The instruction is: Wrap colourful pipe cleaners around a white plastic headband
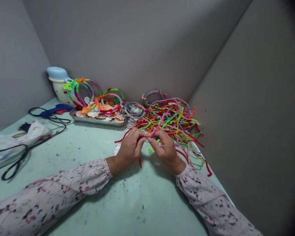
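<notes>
Fingers of our left hand (129, 148) and right hand (165, 149) pinch one pink pipe cleaner (159, 125), finished headbands (93, 96) beside the heap (172, 118) left unused.

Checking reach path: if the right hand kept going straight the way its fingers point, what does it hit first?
The right hand points left toward the left hand, fingertips almost touching around a pink pipe cleaner. It would likely meet the left hand's fingers first; depth is unclear.
</notes>
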Available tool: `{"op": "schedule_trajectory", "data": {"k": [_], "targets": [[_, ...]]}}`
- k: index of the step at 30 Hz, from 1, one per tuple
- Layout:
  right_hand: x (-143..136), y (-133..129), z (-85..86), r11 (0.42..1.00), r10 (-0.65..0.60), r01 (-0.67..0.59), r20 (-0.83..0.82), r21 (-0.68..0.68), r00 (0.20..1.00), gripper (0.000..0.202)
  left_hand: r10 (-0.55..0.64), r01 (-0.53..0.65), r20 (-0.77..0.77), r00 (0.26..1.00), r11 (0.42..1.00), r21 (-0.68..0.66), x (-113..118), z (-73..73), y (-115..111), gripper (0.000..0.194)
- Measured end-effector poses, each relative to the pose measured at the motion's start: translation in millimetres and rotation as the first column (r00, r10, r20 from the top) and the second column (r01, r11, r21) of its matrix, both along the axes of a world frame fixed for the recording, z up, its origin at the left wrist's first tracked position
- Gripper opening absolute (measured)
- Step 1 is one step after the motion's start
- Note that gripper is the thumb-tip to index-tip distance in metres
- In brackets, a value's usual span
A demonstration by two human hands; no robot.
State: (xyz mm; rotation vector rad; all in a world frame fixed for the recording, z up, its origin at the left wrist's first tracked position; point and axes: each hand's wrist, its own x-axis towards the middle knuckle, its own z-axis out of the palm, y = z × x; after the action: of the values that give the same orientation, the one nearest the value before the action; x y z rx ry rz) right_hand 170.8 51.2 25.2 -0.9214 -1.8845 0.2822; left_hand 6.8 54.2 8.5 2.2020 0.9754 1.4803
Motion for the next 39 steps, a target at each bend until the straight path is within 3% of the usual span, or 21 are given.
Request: {"op": "schedule_trajectory", "data": {"k": [6,19,35,39], "targets": [[1,3,0.9,0.986,0.069,-0.079,-0.076,-0.146,0.995,0.010,0.017,-0.017,-0.013,1.000,0.999,-0.034,-1,0.9,-1,0.008],[-1,-1,5.5,0.977,0.062,-0.073,-0.062,-0.201,0.996,0.015,0.025,-0.025,-0.032,0.999,1.000,0.001,-1,1.2,-3,0.004],[-4,0,16.4,0.828,0.143,-0.260,-0.262,-0.497,0.954,0.021,-0.001,0.002,-0.030,1.000,0.999,0.036,-2,2.6,-5,0.004],[-4,1,15.9,0.834,0.149,-0.270,-0.276,-0.480,0.950,0.024,0.008,-0.008,-0.010,1.000,1.000,0.021,-2,2.7,-4,0.003]]}}
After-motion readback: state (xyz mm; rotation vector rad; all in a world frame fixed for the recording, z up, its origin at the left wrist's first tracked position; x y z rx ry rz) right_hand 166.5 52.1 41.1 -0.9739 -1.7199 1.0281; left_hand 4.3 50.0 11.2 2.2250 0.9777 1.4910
